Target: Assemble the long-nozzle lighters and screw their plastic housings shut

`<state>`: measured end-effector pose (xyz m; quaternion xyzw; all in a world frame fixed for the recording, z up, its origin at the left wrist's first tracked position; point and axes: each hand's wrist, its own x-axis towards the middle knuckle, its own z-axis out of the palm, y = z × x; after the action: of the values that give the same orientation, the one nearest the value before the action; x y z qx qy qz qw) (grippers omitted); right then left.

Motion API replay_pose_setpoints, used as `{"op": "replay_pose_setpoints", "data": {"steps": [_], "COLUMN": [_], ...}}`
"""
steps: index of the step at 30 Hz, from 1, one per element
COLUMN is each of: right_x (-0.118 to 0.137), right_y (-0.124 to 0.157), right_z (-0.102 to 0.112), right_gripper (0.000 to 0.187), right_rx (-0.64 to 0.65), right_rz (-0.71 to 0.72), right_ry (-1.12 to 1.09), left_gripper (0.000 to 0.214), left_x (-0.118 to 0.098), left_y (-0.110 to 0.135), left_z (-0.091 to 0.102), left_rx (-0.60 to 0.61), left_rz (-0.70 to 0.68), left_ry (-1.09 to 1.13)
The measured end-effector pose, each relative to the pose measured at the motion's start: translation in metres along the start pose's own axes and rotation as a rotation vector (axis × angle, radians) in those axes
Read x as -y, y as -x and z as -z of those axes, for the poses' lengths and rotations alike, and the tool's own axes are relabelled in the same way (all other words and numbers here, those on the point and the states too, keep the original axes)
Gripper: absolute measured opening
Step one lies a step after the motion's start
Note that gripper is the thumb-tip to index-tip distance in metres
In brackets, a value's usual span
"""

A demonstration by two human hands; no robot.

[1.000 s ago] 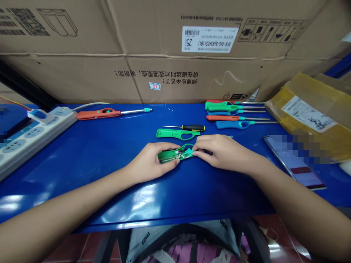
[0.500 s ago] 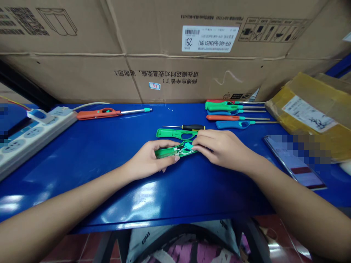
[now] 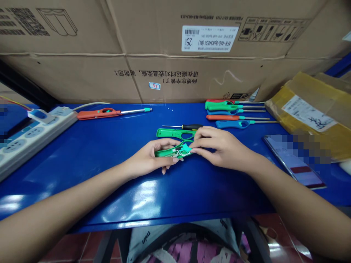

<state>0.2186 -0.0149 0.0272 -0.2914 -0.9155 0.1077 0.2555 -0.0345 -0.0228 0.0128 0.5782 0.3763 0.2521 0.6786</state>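
My left hand point(image 3: 149, 157) is closed around an opened green lighter casing half point(image 3: 164, 152), thumb along its near edge. White wires and small inner parts show inside the casing. At its right end, my right hand point(image 3: 219, 148) pinches a turquoise trigger piece point(image 3: 186, 147) between thumb and fingertips; the fingers cover part of it. Just behind lies the other green casing half point(image 3: 171, 133), open side up, its right end hidden by my right hand. A screwdriver point(image 3: 189, 126) with a black and yellow handle lies beyond that.
Several long-necked lighters point(image 3: 223, 106) lie at the back right, and an orange one point(image 3: 100, 113) at the back left. A power strip point(image 3: 33, 133) runs along the left. On the right are a phone point(image 3: 290, 160) and a yellow-taped box point(image 3: 309, 113). A large cardboard point(image 3: 164, 44) stands behind.
My right hand has shifted slightly left and up, and the turquoise piece sits at a different angle in its fingers. My left hand still holds the casing, with its fingers slightly shifted.
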Motion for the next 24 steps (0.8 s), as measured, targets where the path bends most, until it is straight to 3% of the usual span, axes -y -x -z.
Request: {"op": "replay_pose_setpoints", "data": {"steps": [6, 12, 16, 24], "right_x": [0.005, 0.009, 0.011, 0.008], "right_y": [-0.004, -0.004, -0.003, -0.003], "right_z": [-0.002, -0.007, -0.013, -0.020], "right_gripper": [0.007, 0.009, 0.013, 0.009], "right_rx": [-0.075, -0.062, -0.006, -0.036], "right_rz": [-0.027, -0.158, -0.144, -0.134], "right_ry": [-0.146, -0.108, -0.112, -0.152], "left_gripper": [0.047, 0.042, 0.042, 0.039], "left_x": [-0.003, -0.003, 0.000, 0.004], "left_y": [0.000, 0.000, 0.001, 0.000], "left_z": [-0.004, -0.009, -0.010, -0.011], "left_rx": [-0.072, -0.156, -0.150, -0.133], "left_rz": [0.022, -0.008, -0.056, -0.113], "left_ry": [0.026, -0.025, -0.065, -0.092]}}
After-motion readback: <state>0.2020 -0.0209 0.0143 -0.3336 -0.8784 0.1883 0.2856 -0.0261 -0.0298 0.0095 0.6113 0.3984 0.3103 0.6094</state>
